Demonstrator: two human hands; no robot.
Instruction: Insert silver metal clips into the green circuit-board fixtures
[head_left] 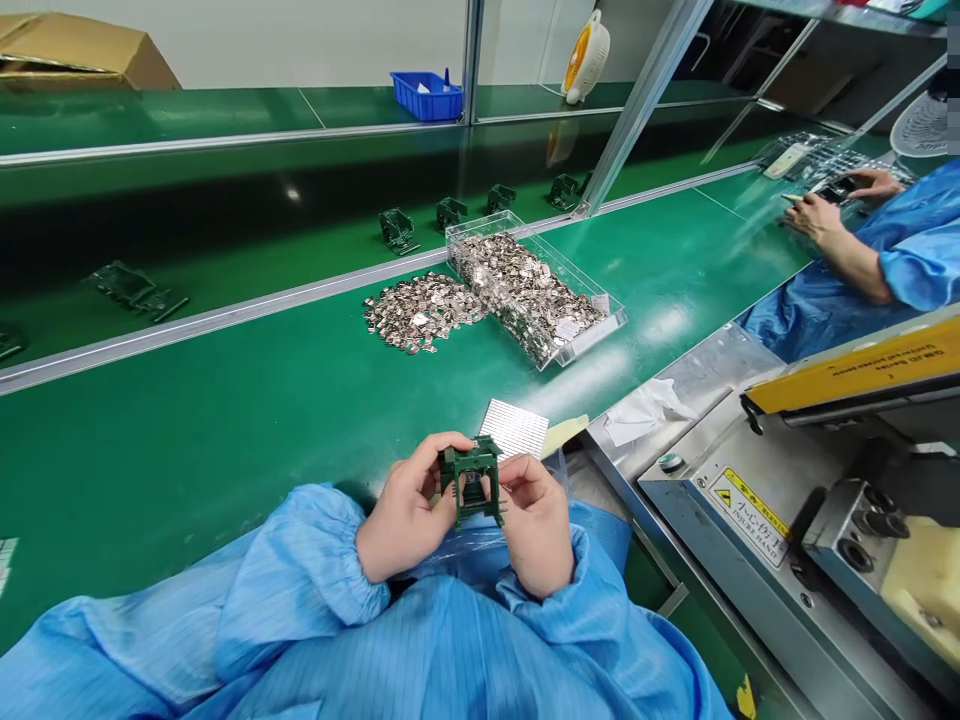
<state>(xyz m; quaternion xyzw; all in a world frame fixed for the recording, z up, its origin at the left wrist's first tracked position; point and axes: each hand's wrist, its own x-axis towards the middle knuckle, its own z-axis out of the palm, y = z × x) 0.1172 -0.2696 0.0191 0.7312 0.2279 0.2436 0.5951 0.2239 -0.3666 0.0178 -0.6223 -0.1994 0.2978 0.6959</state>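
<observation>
In the head view, the left hand (405, 510) and right hand (536, 530) are gripping an angular green plastic frame (471, 480) between them, its long axis standing upright and its legs pointing down, above the green surface (225, 450), while a clear plastic tray (532, 290) is holding shiny metal pieces ahead

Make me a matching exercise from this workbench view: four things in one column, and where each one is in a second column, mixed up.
Things:
1. Green plastic fixture
2. Clear plastic tray
3. Blue plastic crate
4. Loose pile of metal pieces

Places:
A. On the far green shelf
B. Between the left hand and right hand
C. On the green bench, filled with metal pieces
D. On the green bench, outside the tray

Pairs: 1-B, 2-C, 3-A, 4-D.
</observation>
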